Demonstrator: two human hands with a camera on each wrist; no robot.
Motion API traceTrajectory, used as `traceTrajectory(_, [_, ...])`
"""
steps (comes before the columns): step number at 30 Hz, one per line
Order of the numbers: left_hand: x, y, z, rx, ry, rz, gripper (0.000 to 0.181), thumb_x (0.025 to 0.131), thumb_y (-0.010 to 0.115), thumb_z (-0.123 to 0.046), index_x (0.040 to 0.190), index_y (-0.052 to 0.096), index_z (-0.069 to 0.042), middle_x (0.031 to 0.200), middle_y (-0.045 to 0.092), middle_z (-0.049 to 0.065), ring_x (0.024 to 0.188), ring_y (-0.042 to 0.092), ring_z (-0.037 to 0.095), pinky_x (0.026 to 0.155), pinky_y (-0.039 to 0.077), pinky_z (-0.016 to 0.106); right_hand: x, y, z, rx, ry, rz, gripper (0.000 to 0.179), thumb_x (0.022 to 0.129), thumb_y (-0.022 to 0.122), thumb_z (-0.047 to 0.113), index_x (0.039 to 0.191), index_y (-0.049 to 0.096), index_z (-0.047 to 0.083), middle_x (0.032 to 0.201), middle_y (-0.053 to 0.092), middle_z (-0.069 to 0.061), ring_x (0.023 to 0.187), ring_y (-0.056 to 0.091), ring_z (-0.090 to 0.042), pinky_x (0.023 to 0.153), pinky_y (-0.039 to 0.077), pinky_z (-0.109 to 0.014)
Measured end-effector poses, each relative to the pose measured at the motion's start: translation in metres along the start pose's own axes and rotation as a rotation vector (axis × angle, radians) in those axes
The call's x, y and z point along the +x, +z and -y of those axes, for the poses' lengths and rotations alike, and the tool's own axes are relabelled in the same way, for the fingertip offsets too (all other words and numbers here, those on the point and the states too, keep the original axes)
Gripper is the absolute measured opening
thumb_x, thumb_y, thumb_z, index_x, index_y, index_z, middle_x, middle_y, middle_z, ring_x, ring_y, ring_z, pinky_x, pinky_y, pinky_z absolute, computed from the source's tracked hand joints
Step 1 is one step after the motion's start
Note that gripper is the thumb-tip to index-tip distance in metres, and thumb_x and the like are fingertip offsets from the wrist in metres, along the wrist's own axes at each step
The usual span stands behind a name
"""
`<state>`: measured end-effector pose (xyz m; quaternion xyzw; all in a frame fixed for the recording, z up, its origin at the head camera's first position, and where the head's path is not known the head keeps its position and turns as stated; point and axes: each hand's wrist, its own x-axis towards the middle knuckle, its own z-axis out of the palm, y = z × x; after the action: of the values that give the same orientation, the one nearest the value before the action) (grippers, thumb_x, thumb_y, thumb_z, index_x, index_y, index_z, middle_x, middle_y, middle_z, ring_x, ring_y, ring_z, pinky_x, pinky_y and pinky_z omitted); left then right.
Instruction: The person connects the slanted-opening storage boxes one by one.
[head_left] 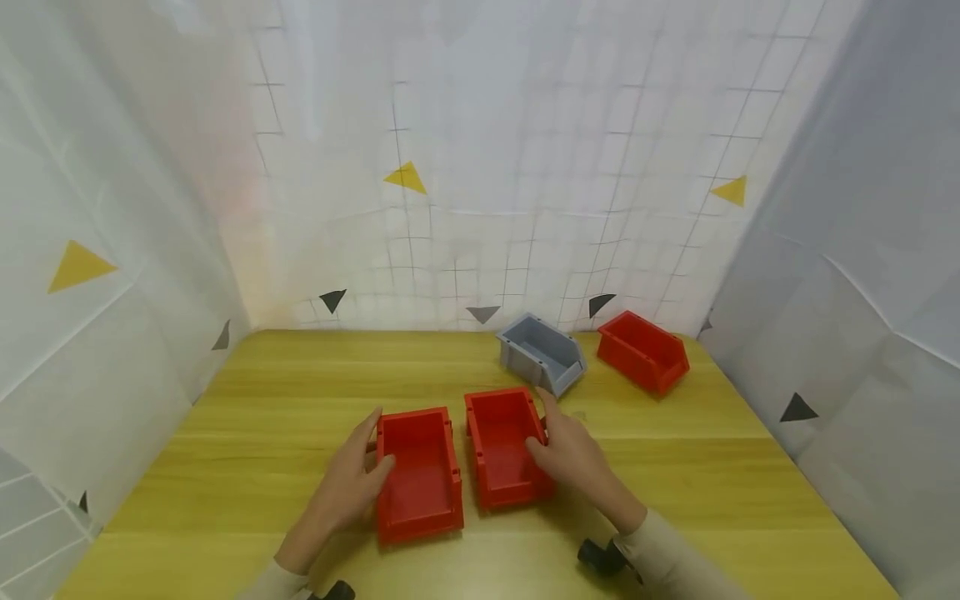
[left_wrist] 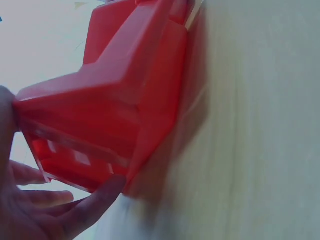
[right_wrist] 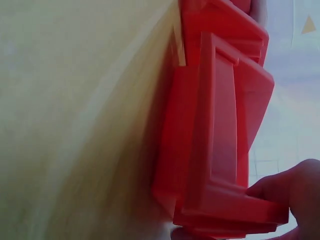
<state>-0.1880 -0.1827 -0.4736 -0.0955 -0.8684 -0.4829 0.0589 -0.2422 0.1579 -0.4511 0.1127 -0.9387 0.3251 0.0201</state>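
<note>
Gripping the left bin (head_left: 420, 475) by its outer side, the left hand (head_left: 345, 483) has its thumb over the rim and its fingers outside. The right hand (head_left: 573, 450) grips the right bin (head_left: 506, 446) likewise, thumb over the right rim. Both red bins are side by side near the middle of the table (head_left: 285, 392), a narrow gap between them in the head view.

From the left wrist, the outer wall of the left bin shows, with fingers spread along it below the rim and a shadow on the wood; the head view hides this. From the right wrist, a fingertip (right_wrist: 185, 234) shows low on the right bin's outside, also hidden from above. Only the head view takes in the grey bin (head_left: 543, 354), just beyond the right bin, and the far bin (head_left: 643, 354), red, farther right.

Yellowish wood grain runs across the table. White sheeting (head_left: 480, 125) encloses the back and sides, creased, with faint grid lines and yellow and dark triangles (head_left: 406, 177). Pale sleeves (head_left: 667, 550) cover both forearms.
</note>
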Motion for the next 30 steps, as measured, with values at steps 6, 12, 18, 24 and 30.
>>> traceTrajectory(6, [-0.003,0.002,-0.001,0.026,-0.017,-0.015,0.077,0.100,0.069,-0.014,0.165,0.028,-0.010,0.160,0.041,0.019,0.126,0.059,0.041,0.099,0.052,0.056,0.005,0.006,-0.006,0.064,-0.080,0.039,0.079,0.090,0.067,0.002,0.160,0.031,-0.003,0.113,0.067,-0.018,0.082,0.062,-0.025,0.073,0.058,-0.042])
traceTrajectory(12, [-0.002,0.006,0.002,0.001,-0.014,-0.038,0.076,0.098,0.068,-0.009,0.165,0.033,-0.017,0.158,0.045,0.014,0.122,0.062,0.040,0.097,0.054,0.056,0.004,0.003,-0.008,0.064,-0.127,0.006,0.078,0.091,0.063,-0.002,0.161,0.027,-0.005,0.086,0.065,-0.011,0.062,0.057,-0.020,0.060,0.052,-0.037])
traceTrajectory(18, [-0.001,0.007,0.002,0.001,0.004,-0.066,0.073,0.098,0.066,-0.006,0.164,0.037,-0.018,0.157,0.047,0.014,0.121,0.064,0.039,0.096,0.055,0.053,0.004,-0.006,0.001,0.040,-0.121,-0.006,0.079,0.093,0.061,-0.001,0.162,0.022,-0.004,0.067,0.050,-0.001,0.052,0.049,-0.016,0.053,0.047,-0.032])
traceTrajectory(24, [-0.001,0.007,0.001,0.004,0.011,-0.072,0.072,0.098,0.066,-0.005,0.163,0.037,-0.014,0.155,0.049,0.015,0.120,0.065,0.040,0.093,0.057,0.052,-0.003,-0.014,0.014,0.029,-0.166,0.004,0.079,0.094,0.061,-0.001,0.162,0.021,-0.007,0.056,0.043,0.003,0.043,0.040,-0.012,0.044,0.041,-0.028])
traceTrajectory(30, [-0.001,0.009,0.002,0.015,0.009,-0.072,0.071,0.098,0.064,-0.006,0.163,0.036,-0.013,0.154,0.049,0.017,0.121,0.064,0.041,0.094,0.056,0.053,-0.009,-0.017,0.026,0.041,-0.217,0.001,0.078,0.094,0.061,-0.004,0.161,0.022,-0.008,0.058,0.041,0.004,0.044,0.038,-0.009,0.043,0.040,-0.027])
